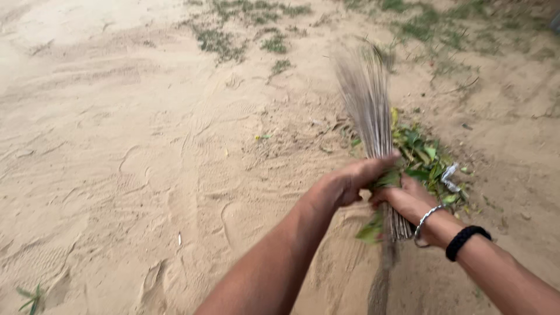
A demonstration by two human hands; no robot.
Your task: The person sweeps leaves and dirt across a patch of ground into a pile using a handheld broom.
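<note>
— What are the fingers doing?
— Left hand [350,182] and right hand [408,201] both clasp the stick broom [373,125], with green leaves [373,228] pinched in.
— And past the broom?
— Leaf pile [429,163] just right of it, on sandy ground [116,146].

Stick broom [368,111] and green leaves [423,157] on sandy ground

The broom is a bundle of thin, pale grey-brown sticks, bound tight at its lower part and fanning out towards the far end, which is blurred. It stands slanted, tips pointing away and slightly left, with the bound end low near the bottom edge of the view. The left hand [350,181] and the right hand [405,201] close around it at mid-length, side by side and touching. A few green leaves are pressed against the sticks between the hands, and one hangs below them. The rest of the leaves lie in a loose heap on the sand just right of the broom, mixed with a scrap of white litter [450,177].
</note>
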